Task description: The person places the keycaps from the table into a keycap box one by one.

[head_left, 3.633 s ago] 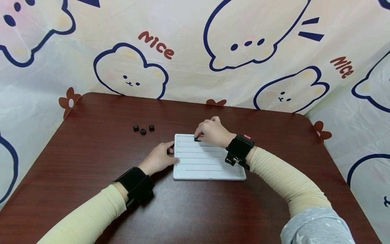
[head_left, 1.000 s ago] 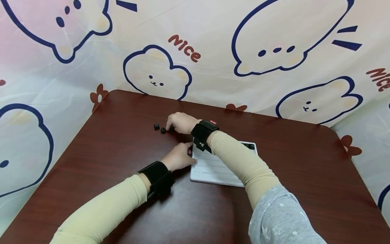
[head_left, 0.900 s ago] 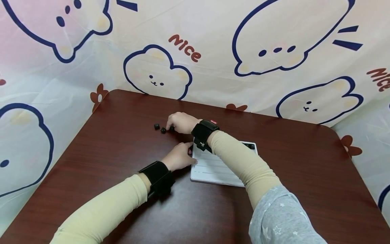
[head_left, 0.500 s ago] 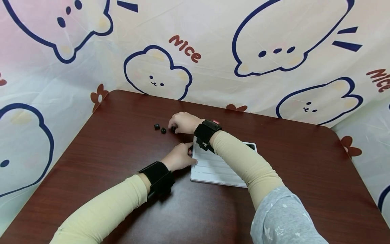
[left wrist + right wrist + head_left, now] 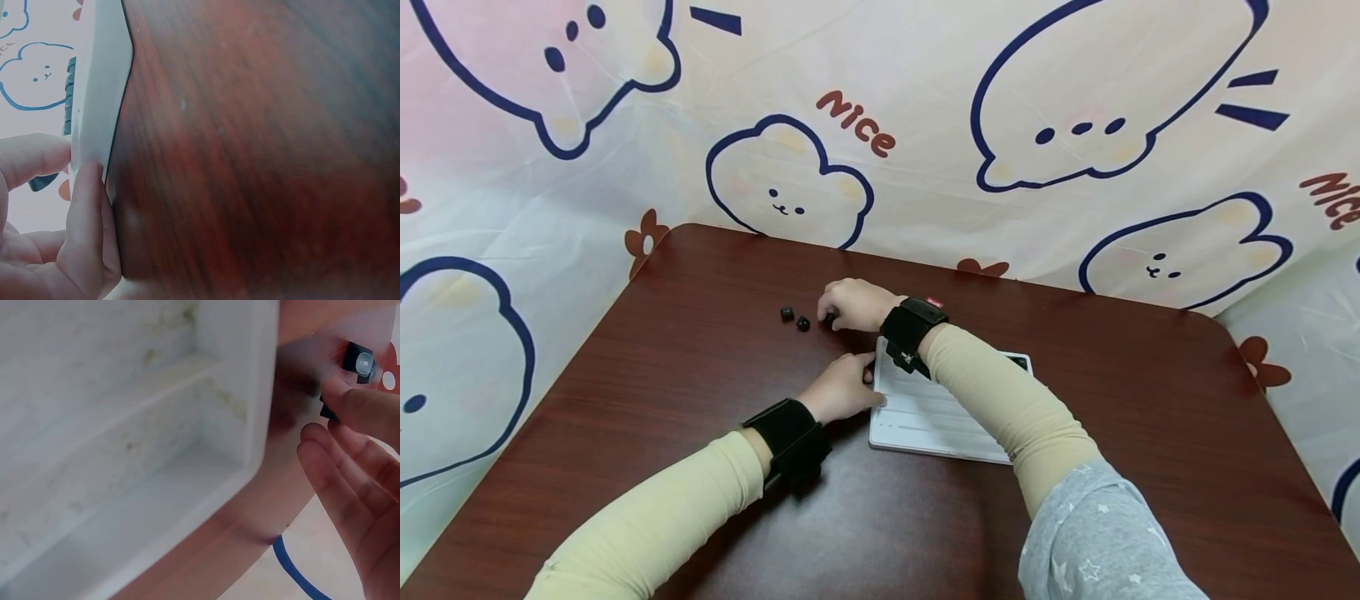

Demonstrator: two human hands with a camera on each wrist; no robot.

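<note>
My right hand (image 5: pixel 859 304) pinches a small black keycap (image 5: pixel 830 318) between thumb and fingers, low over the table. Two more black keycaps, one at the left (image 5: pixel 787 314) and one nearer (image 5: pixel 802 323), lie just left of it. In the right wrist view a loose keycap (image 5: pixel 359 359) shows a pale symbol. My left hand (image 5: pixel 838 390) grips the left edge of a white ridged tray (image 5: pixel 917 433), its thumb over the rim. A row of black keycaps (image 5: pixel 69 94) stands along the tray's far side, mostly behind the right arm in the head view.
The brown wooden table (image 5: pixel 700 358) ends at the back against a cartoon-printed cloth (image 5: pixel 925 200). My right sleeve (image 5: pixel 1015 400) crosses above the tray. Black wrist straps sit on both arms.
Since the earliest frame my right hand has moved left from the tray to the loose keycaps. Lately it has drawn one slightly right, away from the others. The left hand stays; the head view has turned left.
</note>
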